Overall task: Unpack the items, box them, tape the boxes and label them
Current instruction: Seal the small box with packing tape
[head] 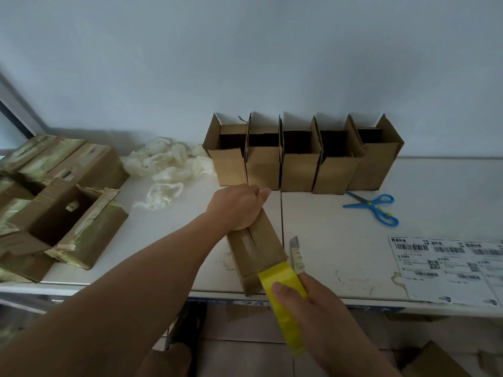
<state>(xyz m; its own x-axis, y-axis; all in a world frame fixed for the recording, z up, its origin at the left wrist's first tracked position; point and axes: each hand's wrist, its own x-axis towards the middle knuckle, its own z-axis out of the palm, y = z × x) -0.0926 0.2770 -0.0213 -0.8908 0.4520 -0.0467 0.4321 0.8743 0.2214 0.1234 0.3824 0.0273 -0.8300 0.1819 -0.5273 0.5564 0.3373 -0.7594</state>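
While clenched on the box, left hand outstretched; right hand gripping yellow tape.

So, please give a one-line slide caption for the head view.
Left hand steadies a cardboard box while right hand pulls yellow tape over its end.

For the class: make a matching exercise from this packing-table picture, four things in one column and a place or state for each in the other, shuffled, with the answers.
Things
1. scissors
2. yellow tape
3. row of open boxes
4. label sheets

Places or states
A. standing along the wall, flaps up
B. lying flat at the table's right edge
C. stretched from the box under the left hand, held by the right hand
D. lying in front of the rightmost open box

Pairs: 1-D, 2-C, 3-A, 4-B
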